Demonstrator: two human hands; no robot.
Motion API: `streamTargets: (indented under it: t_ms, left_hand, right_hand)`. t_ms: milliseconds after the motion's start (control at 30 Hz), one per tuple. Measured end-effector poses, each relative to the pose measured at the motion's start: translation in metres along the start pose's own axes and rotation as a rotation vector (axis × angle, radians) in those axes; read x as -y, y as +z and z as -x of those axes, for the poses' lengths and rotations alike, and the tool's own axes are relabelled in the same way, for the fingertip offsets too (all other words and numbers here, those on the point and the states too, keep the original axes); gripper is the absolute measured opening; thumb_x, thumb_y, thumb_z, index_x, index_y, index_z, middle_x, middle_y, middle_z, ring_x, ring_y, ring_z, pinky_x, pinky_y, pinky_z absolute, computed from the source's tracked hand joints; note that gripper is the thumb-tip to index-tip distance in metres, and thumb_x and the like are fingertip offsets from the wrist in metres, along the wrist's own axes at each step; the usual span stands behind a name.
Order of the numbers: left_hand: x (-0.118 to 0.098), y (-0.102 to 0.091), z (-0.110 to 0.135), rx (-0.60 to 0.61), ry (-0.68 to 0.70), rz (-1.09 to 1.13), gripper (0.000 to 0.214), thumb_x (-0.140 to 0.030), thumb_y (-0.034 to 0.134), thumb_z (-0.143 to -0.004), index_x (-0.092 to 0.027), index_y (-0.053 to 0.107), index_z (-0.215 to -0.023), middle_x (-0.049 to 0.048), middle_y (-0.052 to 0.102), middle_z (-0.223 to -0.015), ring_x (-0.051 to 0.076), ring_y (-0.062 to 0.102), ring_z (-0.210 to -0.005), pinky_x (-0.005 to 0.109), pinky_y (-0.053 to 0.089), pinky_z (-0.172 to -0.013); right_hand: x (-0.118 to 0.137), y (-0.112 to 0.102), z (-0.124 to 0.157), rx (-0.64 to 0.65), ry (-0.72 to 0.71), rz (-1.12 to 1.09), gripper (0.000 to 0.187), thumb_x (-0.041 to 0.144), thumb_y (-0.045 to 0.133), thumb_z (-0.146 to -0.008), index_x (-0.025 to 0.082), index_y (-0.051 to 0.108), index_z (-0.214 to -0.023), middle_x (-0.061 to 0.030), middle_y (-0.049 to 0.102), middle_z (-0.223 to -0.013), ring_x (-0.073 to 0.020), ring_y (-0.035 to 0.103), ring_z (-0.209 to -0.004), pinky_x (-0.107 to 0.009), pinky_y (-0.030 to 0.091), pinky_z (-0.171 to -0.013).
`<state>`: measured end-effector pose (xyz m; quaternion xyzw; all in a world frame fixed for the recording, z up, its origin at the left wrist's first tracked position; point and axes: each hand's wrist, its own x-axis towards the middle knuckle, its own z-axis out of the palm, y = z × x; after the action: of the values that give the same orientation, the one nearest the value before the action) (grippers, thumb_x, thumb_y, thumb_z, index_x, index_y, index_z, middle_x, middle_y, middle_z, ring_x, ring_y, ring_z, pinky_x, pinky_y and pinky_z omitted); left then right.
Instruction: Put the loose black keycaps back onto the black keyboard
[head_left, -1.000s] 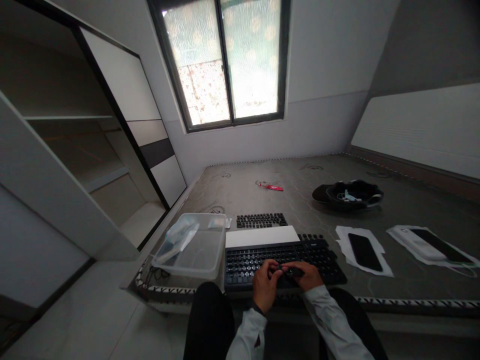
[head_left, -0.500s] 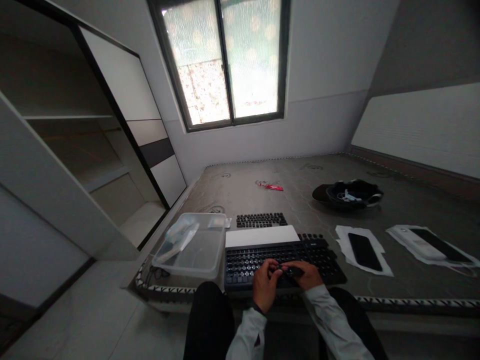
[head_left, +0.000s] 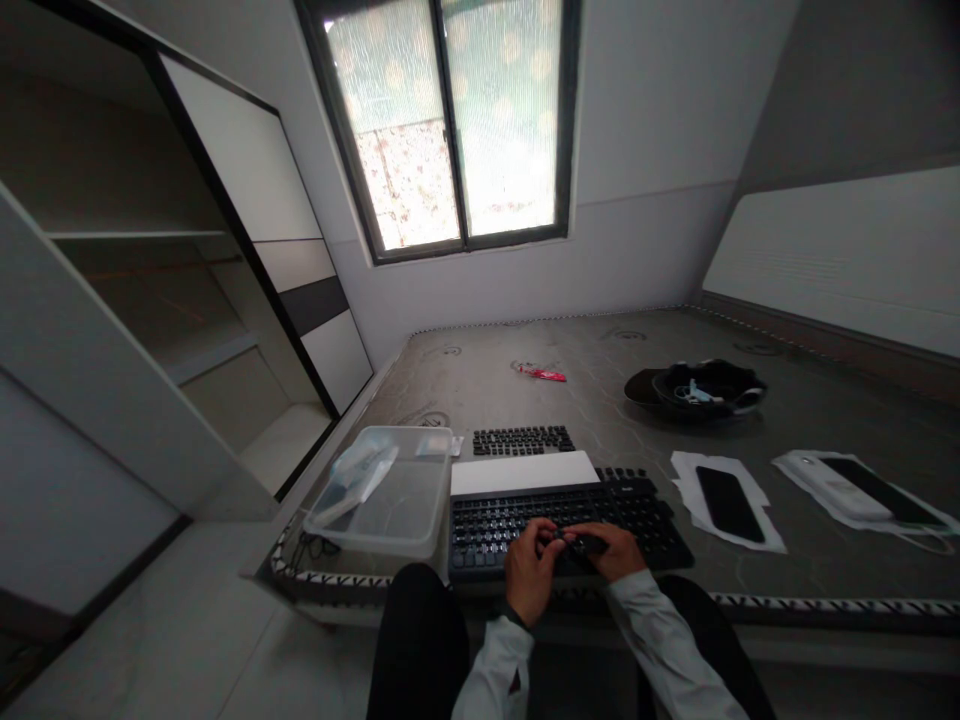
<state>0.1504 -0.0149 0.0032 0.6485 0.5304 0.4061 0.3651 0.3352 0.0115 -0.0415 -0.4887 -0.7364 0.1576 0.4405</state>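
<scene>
Keyboard [head_left: 484, 535] unmoved, hands [head_left: 529, 574] together over it as before, dark object [head_left: 592, 544] still held

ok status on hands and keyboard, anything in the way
Left hand, right hand close together over keyboard, dark object in right. Keyboard on mattress. Hands hide part of it.

No lettering can be read; the pale mark [head_left: 627, 489] on the black keyboard [head_left: 581, 506] is too small.
</scene>
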Motion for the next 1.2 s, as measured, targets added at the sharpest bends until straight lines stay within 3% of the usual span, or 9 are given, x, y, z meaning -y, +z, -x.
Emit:
streamTargets:
  t_ms: [467,1200]
  left_hand:
    - [-0.0019,0.0000,0.0008,-0.002,-0.022,-0.015,0.023,-0.031,0.057,-0.083,-0.022,0.063,-0.103,0.0013,0.068,-0.091,0.014,0.059,-0.073,0.026,0.044,-0.073]
    - [-0.0015,-0.0002,0.0011,-0.005,-0.015,-0.022,0.023,-0.031,0.055,-0.083,-0.023,0.063,-0.103,0.0008,0.068,-0.091,0.014,0.060,-0.075,0.026,0.044,-0.073]
  right_hand:
    - [-0.0024,0.0036,0.0015,-0.036,-0.010,-0.016,0.024,0.021,0.054,-0.074,0.028,0.075,-0.084,-0.0007,0.076,-0.087,-0.0236,0.072,-0.080,-0.039,0.057,-0.075]
    - [-0.0013,0.0008,0.0005,0.015,0.024,-0.016,0.026,0.020,0.054,-0.074,0.028,0.076,-0.087,-0.0012,0.076,-0.089,-0.0233,0.072,-0.083,-0.038,0.055,-0.076]
